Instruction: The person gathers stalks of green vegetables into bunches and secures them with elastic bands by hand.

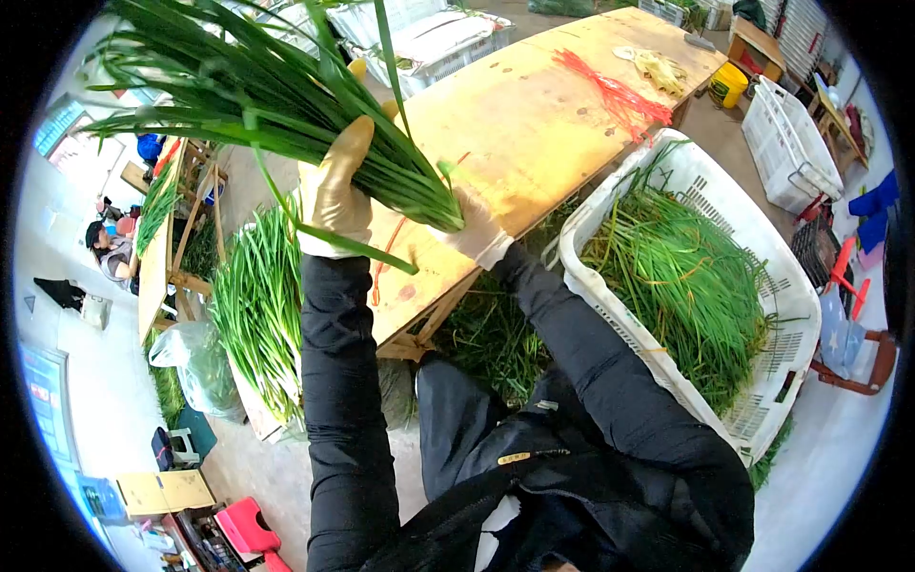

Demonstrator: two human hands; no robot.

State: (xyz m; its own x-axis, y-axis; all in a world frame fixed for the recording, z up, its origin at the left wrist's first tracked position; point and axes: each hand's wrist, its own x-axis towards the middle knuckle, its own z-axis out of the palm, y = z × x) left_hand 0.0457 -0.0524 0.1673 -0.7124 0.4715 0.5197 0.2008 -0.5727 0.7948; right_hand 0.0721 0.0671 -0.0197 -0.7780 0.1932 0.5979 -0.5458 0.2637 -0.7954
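Observation:
A bunch of garlic chives [286,105] is held up above the wooden table, its leaves pointing to the upper left. My left hand [340,186], in a pale glove, is closed round the middle of the bunch. At the cut stem ends, my gloved right hand [474,229] grips the base from the near side; its fingertips are partly hidden. One loose leaf [353,246] droops across my left wrist. Below the bunch, a red tie [386,257] lies on the table [505,105].
Red tie strips [610,91] and pale gloves [656,69] lie at the table's far end. To my right, a white crate [600,276] holds more chives [681,276]. Trimmed chives [257,305] are stacked on my left. Another person [114,253] sits at a far-left bench.

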